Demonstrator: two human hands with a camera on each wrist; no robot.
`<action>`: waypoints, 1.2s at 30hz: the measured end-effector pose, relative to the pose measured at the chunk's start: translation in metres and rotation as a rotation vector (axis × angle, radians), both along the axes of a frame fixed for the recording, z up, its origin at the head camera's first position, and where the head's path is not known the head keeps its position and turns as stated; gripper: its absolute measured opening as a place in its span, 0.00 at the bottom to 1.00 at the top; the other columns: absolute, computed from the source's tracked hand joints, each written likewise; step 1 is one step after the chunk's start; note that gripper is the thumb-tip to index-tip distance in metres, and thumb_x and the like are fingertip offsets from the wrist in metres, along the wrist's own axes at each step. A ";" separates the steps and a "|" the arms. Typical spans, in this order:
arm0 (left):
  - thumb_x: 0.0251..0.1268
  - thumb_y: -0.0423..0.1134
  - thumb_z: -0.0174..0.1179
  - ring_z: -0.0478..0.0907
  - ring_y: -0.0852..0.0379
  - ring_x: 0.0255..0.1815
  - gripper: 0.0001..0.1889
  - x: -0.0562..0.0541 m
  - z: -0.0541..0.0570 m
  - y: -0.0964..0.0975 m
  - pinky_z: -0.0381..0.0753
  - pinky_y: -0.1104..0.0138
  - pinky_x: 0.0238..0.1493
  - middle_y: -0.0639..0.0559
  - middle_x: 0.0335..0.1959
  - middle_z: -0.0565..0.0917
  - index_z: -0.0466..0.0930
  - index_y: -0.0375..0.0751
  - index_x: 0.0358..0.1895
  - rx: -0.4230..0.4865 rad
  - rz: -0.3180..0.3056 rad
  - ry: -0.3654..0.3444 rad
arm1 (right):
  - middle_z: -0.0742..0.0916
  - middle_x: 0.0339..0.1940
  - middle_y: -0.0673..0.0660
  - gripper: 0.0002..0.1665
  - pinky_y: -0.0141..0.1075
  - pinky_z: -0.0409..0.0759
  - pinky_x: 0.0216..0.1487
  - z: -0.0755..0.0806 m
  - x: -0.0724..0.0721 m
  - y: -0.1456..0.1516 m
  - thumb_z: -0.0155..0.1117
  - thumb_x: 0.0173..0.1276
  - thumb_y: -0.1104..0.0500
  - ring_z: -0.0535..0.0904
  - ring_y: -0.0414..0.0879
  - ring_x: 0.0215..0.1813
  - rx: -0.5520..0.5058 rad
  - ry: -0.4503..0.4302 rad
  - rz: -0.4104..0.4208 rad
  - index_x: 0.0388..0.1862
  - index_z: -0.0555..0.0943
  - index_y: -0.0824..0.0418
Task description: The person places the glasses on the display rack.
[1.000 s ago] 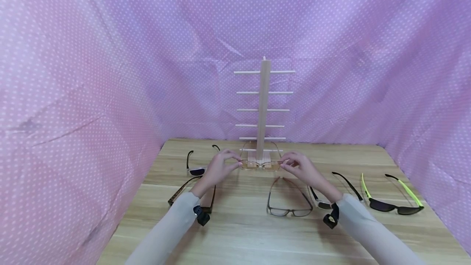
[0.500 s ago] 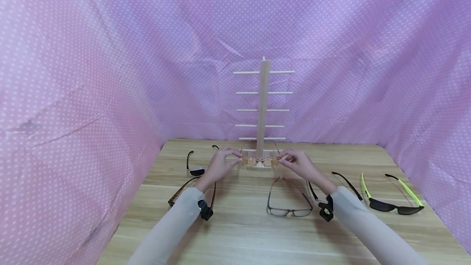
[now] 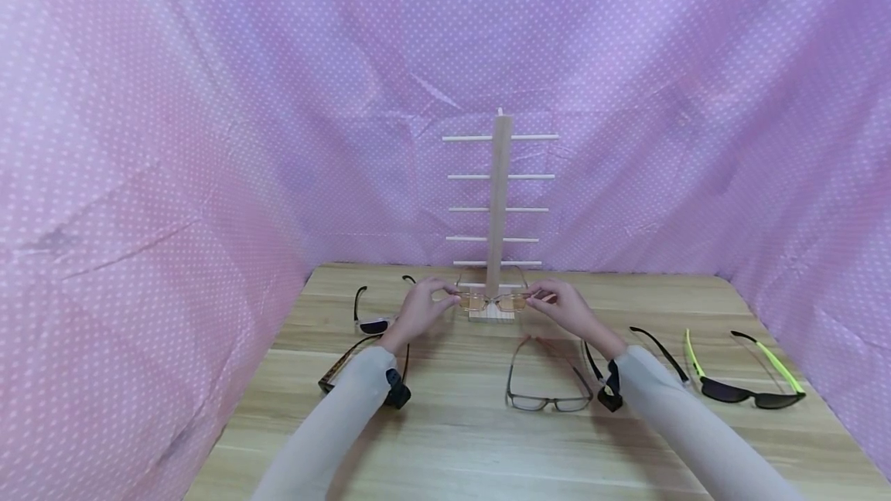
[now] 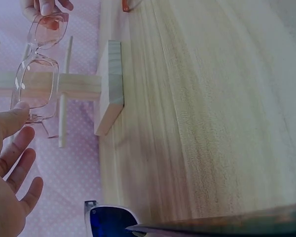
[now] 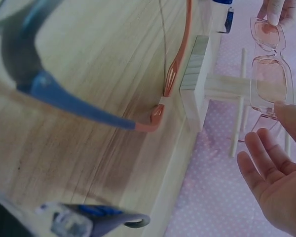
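Note:
In the head view my left hand (image 3: 419, 311) and right hand (image 3: 569, 308) pinch the two ends of a pair of clear-framed eyeglasses (image 3: 512, 301) with tinted lenses. The eyeglasses are level, lenses toward me, their temples reaching back past the post of a wooden eyeglass stand (image 3: 498, 207). Thin rods cross that upright post, and the frame is near the lowest ones, over the base (image 3: 491, 316). From the left wrist, the thumb presses the near corner of the eyeglasses (image 4: 38, 84), other fingers spread. The right wrist view shows the right thumb at the opposite corner.
Grey eyeglasses (image 3: 550, 403) lie unfolded in front of the stand. Sunglasses with yellow-green temples (image 3: 752, 394) are at the far right. White-and-black sunglasses (image 3: 373, 326) and a tortoiseshell pair (image 3: 341, 366) sit at left; another black-templed pair (image 3: 661, 350) is partly behind the right forearm.
Both hands have moved forward and slightly up, carrying the clear eyeglasses from in front of the stand's base to close by its lowest rods. The stand and other glasses stay put.

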State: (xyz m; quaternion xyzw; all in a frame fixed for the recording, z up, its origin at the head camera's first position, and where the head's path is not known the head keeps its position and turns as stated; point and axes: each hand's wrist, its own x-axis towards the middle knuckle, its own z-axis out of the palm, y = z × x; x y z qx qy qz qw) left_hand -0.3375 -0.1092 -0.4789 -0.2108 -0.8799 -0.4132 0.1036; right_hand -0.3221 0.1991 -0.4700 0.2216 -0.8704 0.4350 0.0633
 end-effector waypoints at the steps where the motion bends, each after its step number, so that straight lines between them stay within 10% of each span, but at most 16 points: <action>1: 0.65 0.37 0.70 0.83 0.44 0.56 0.05 -0.001 -0.001 0.000 0.77 0.48 0.64 0.45 0.48 0.88 0.89 0.42 0.41 0.007 0.002 -0.003 | 0.89 0.45 0.66 0.10 0.45 0.87 0.46 -0.001 -0.001 0.000 0.67 0.70 0.66 0.86 0.57 0.45 0.001 -0.004 -0.001 0.47 0.85 0.71; 22: 0.66 0.39 0.69 0.82 0.45 0.57 0.06 -0.021 -0.012 0.007 0.77 0.49 0.62 0.47 0.44 0.90 0.90 0.42 0.41 0.022 0.046 -0.041 | 0.90 0.44 0.69 0.08 0.54 0.86 0.48 -0.011 -0.024 0.001 0.68 0.68 0.69 0.87 0.61 0.44 -0.014 -0.007 -0.010 0.44 0.86 0.72; 36: 0.67 0.37 0.68 0.85 0.46 0.52 0.06 -0.030 -0.019 0.013 0.80 0.49 0.59 0.46 0.39 0.90 0.89 0.40 0.41 0.085 0.080 -0.006 | 0.90 0.42 0.68 0.08 0.35 0.83 0.44 -0.013 -0.034 -0.002 0.68 0.68 0.68 0.86 0.57 0.42 -0.023 -0.013 -0.067 0.43 0.86 0.72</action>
